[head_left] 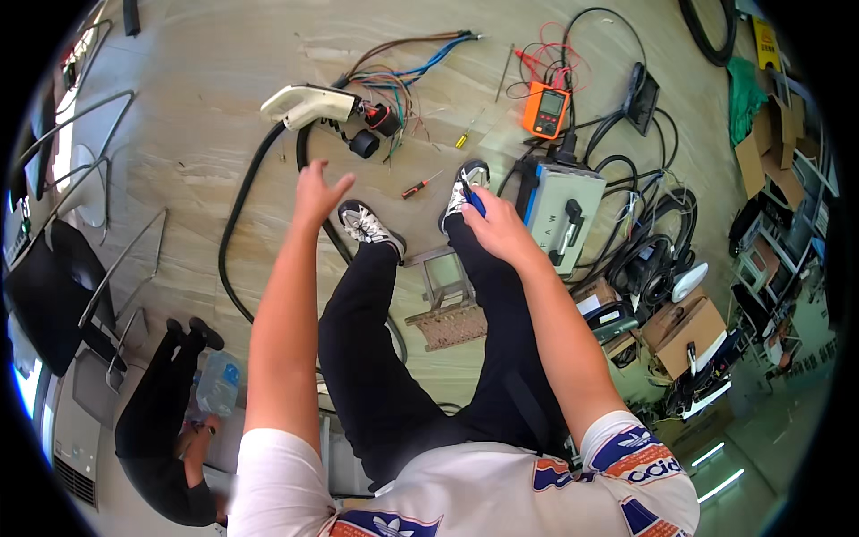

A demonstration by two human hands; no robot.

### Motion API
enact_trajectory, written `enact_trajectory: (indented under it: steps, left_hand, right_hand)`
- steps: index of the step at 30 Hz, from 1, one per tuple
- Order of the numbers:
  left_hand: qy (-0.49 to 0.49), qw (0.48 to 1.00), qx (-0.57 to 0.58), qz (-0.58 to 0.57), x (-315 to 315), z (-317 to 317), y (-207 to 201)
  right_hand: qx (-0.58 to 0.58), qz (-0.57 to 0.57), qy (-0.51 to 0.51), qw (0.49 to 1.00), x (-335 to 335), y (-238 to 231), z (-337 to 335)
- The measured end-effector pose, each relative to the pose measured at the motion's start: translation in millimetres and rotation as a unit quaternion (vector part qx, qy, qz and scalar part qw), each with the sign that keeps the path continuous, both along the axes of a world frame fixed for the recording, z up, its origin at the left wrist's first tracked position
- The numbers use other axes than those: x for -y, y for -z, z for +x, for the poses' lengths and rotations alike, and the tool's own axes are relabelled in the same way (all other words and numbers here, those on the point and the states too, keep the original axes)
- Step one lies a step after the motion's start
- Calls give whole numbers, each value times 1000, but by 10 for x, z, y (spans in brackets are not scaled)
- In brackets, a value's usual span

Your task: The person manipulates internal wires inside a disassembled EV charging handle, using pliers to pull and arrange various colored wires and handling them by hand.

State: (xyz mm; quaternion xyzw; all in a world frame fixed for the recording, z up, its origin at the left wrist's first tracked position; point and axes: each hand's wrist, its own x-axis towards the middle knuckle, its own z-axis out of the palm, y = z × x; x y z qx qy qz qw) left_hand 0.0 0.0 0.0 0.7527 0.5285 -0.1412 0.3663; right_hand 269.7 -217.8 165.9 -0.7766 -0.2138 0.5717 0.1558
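My left hand (320, 191) hovers over the floor with its fingers spread and nothing in them, near a thick black cable (236, 206). My right hand (497, 225) is closed round a small blue-handled tool (474, 202), above my right shoe; its exact kind is hard to make out. Ahead of my left hand lies a white charging gun (309, 104), with a black round cap (364, 143) and loose coloured wires (429, 59) beside it. Between my hands and those wires are a red-and-black screwdriver (415, 189) and a yellow-handled screwdriver (463, 140).
An orange multimeter (546, 109) with red leads stands ahead on the right. A grey case (569, 211) with a black handle is right of my right hand, beside tangled black cables (658, 259) and cardboard boxes (684, 333). A low stool (449, 277) is between my legs. Another person (159, 421) holds a clear water jug (217, 383).
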Motion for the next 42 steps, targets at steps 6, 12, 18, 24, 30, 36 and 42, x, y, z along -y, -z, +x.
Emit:
enact_trajectory:
  steps: [6,12,18,24,30,36,42]
  left_hand:
    - [37,982,15,184,-358,-120,1472]
    - [324,872,-15,367,-794,23,1954]
    - [420,869,-235,117,-1383,498,1982]
    - [417,833,-364,13,-1552,793,1899]
    - [384,859,-327,-86,-1302,466,1545]
    - [267,948,-162,-65,-748,73,504]
    - [249,959,-123,-51,-288,-257,-668]
  right_hand:
    - [-68,89,-199,974,-44,699,31]
    - [-43,134,-151,978,-355,554,411]
    - [-13,146,-222,964,-397,495,531]
    - [26,179,-217,959,-258,395,506]
    - [79,221,-263,936,-38,454,389]
    - [80,234,-302,921,-32,502,158]
    - [47,163,-391,904,170,573,-139]
